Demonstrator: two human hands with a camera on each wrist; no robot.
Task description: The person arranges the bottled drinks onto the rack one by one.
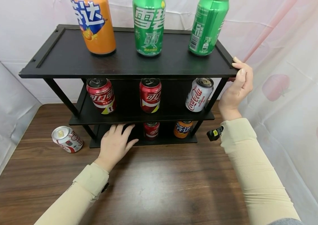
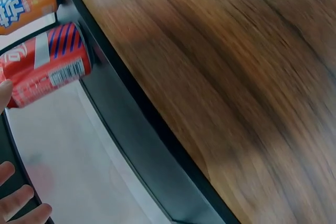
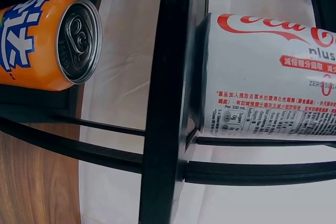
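Note:
A black three-tier shelf [image 1: 173, 68] stands on the table. My left hand [image 1: 115, 143] reaches to the bottom tier, fingers spread and holding nothing, their tips just under the middle tier's front edge. To its right on that tier stand a red cola can [image 1: 151, 130] and an orange soda can [image 1: 182, 129]. In the left wrist view, my left thumb [image 2: 5, 93] overlaps the end of the red can [image 2: 47, 64]. My right hand [image 1: 237, 86] grips the top tier's right end. Below that hand, a white Coca-Cola can [image 1: 199, 94] stands on the middle tier.
On the top tier stand an orange can [image 1: 98, 28] and two green cans, one central [image 1: 149, 29] and one at right [image 1: 207, 28]. Two red cans, one left [image 1: 101, 96] and one central [image 1: 150, 95], occupy the middle tier. A silver-white can [image 1: 67, 139] stands on the table [image 1: 159, 184], left of the shelf.

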